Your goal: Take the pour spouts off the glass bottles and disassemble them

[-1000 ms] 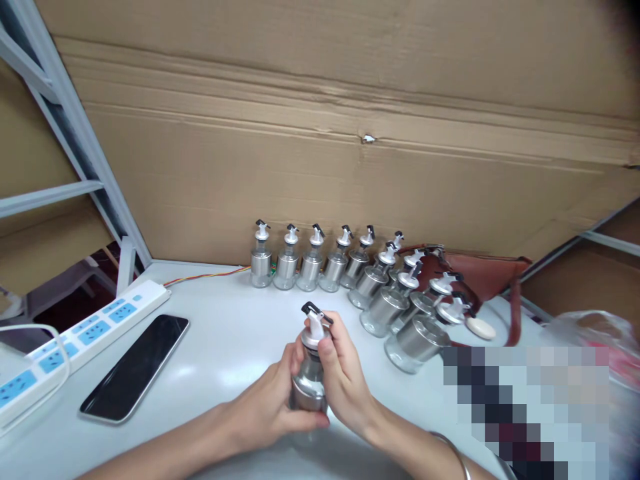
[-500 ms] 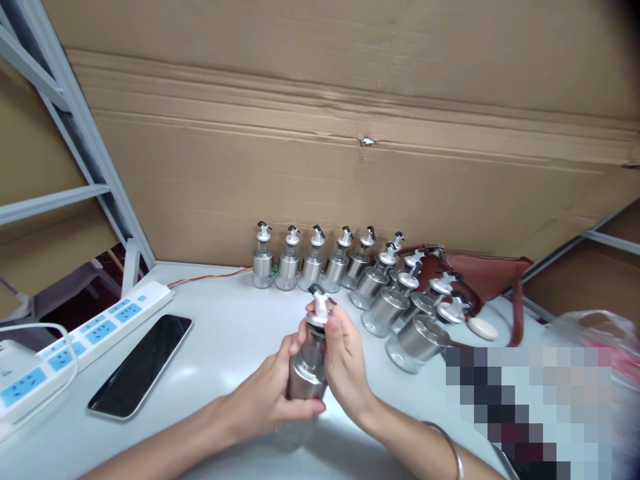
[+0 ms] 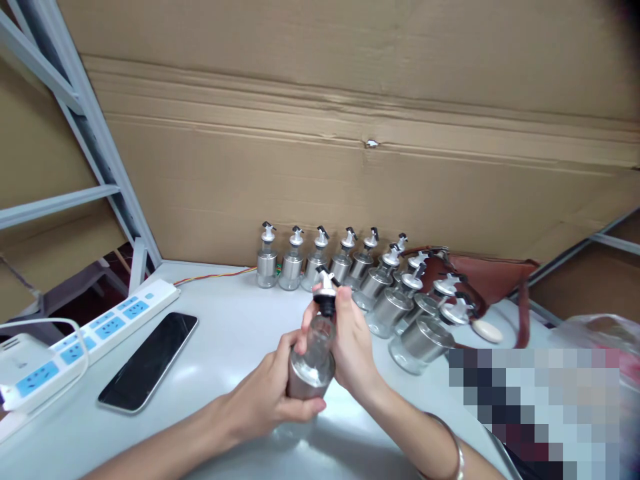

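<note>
My left hand [image 3: 280,390] is wrapped round the steel-sleeved body of a glass bottle [image 3: 313,377], tilted slightly over the front of the table. With my right hand [image 3: 353,340] I grip a silver pourer stopper [image 3: 326,292] between thumb and fingers. Its black ribbed plug shows at the mouth of the bottle's clear neck; whether its lower end is still inside, I cannot tell. Behind my hands stand several similar bottles [image 3: 267,260] with pourer stoppers on, in a row along the cardboard and in a cluster [image 3: 393,303] to the right.
At the left lie a black phone [image 3: 149,362] and a white power strip [image 3: 100,337] with a plugged-in charger. A brown bag [image 3: 493,277] and a whitish oval object [image 3: 487,331] are at the right. A cardboard wall [image 3: 250,180] closes off the back. The lower right is pixelated.
The pourer stopper in my right hand has risen relative to the bottle, baring more of its black plug and the neck. My left hand keeps its hold on the bottle. The view has shifted slightly.
</note>
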Tool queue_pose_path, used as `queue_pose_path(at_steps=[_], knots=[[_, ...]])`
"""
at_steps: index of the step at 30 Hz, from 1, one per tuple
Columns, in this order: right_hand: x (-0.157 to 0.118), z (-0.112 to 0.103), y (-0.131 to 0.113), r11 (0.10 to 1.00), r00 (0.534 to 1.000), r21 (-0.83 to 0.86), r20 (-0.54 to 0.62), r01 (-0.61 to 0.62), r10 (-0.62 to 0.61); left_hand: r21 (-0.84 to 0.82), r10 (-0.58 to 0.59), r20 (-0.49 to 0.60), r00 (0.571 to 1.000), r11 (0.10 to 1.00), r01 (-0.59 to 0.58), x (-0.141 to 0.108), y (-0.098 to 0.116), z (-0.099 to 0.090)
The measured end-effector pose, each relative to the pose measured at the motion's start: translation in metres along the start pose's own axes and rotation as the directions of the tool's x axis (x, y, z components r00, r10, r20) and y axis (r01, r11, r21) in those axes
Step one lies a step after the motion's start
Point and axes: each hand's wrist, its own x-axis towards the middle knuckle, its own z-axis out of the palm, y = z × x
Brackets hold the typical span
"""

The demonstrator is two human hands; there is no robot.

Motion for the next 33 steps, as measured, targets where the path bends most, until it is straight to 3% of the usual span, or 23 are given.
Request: queue_pose_path(at_steps=[3,6,9,14,22,27,33], knots=[[0.009,0.001,-0.006,0.986,0.989,0.083,-0.029,-0.144,0.147,0.008,0.011,-0.016,1.0,1.0,-0.011,0.001,-0.005,-0.004],[0.015,-0.011,-0.004,0.995,0.993,0.09,-0.103,-0.052,0.061,0.039,0.021,-0.145,0.989,0.999,-0.015,0.007,-0.015,-0.017],[0.016,-0.033,0.006,0.997,0.975,-0.08,-0.222,-0.002,-0.016,0.093,0.049,-0.417,0.907,0.996,-0.011,0.021,-0.029,-0.04],[0.014,-0.064,0.03,0.973,0.968,-0.198,-0.242,-0.116,0.066,0.129,0.079,-0.62,0.781,0.992,0.003,0.054,-0.061,-0.084],[0.017,-0.079,0.03,0.968,0.971,-0.234,-0.236,-0.092,0.036,0.162,0.07,-0.689,0.722,0.985,0.059,0.088,-0.1,-0.12],[0.015,-0.084,0.026,0.962,0.966,-0.257,-0.258,-0.094,0.025,0.18,0.062,-0.72,0.691,0.979,0.099,0.099,-0.11,-0.132],[0.01,-0.08,0.027,0.954,0.982,-0.288,-0.187,-0.087,0.033,0.227,0.091,-0.741,0.665,0.967,0.12,0.116,-0.113,-0.14]])
